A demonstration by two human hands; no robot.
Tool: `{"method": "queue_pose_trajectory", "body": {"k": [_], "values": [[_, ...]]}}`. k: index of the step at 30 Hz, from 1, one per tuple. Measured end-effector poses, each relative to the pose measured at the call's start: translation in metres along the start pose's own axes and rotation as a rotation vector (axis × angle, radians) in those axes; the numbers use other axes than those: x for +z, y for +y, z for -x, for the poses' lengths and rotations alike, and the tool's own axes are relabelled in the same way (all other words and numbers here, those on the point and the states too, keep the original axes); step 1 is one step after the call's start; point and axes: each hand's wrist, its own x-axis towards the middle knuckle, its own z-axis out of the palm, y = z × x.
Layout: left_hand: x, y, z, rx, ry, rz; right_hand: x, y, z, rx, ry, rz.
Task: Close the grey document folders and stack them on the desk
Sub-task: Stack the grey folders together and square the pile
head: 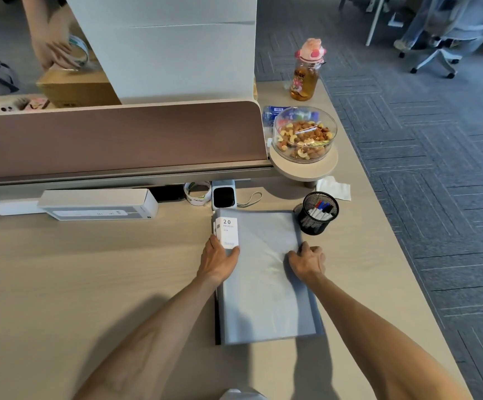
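Grey folders [263,284] lie closed, one on another, flat on the desk [90,284] in front of the person. The top cover is wrapped in clear film that puckers near its right edge. A dark spine runs down the left side, and layered edges at the near right corner suggest at least two in the pile, though the count cannot be told. The left hand [218,259] grips the spine side, with the thumb lying on the cover just below a white label [228,232] and the fingers curled round the edge. The right hand [306,259] grips the opposite long edge, thumb on top and fingers bent over the side. With nothing left open, this looks like the squaring-up stage: both hands bracket the pile as if to align its edges. The next move probably calls for a gentle inward squeeze to bring spines and corners flush, then letting go without dragging the slippery film. A mesh pen cup [318,213] stands just beside the far right corner, close enough to be knocked if the pile is pushed away. Farther off are a white box [99,203] under the divider panel [119,140], a bowl of nuts [304,137] on a small round stand, and a drink bottle [306,73].
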Motion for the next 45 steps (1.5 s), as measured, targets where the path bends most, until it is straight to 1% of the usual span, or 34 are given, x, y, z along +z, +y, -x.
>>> {"method": "queue_pose_trajectory", "body": {"k": [3,7,10,13,18,23,26,33,38,42,45], "values": [[0.002,-0.002,-0.001,-0.008,0.015,0.009,0.0,0.0,-0.002,-0.027,0.013,-0.005],[0.006,-0.003,0.002,0.03,0.089,0.059,0.003,0.002,0.0,-0.048,0.065,-0.022],[0.007,-0.005,0.004,0.056,0.15,0.095,0.002,0.002,0.001,-0.047,0.094,-0.104],[0.005,-0.008,0.005,0.058,0.173,0.083,-0.001,0.004,0.002,-0.05,0.097,-0.149],[0.001,-0.012,0.003,0.055,0.15,0.058,-0.003,0.007,-0.001,-0.057,0.086,-0.177],[-0.002,-0.007,0.002,0.047,0.101,0.04,-0.001,0.007,-0.005,-0.035,0.055,-0.133],[-0.005,-0.007,0.0,0.042,0.078,0.037,0.001,0.007,-0.005,-0.037,0.065,-0.121],[-0.009,-0.006,0.002,0.089,0.106,-0.019,0.001,0.009,-0.004,-0.058,0.082,-0.125],[-0.011,-0.004,0.007,0.018,0.036,-0.061,0.0,0.009,-0.005,-0.061,0.059,-0.108],[-0.01,-0.005,0.011,0.067,-0.007,0.063,-0.001,0.01,-0.004,-0.055,0.053,-0.108],[-0.008,-0.006,0.015,0.032,-0.019,0.169,-0.002,0.01,-0.001,-0.037,0.066,-0.11]]}}
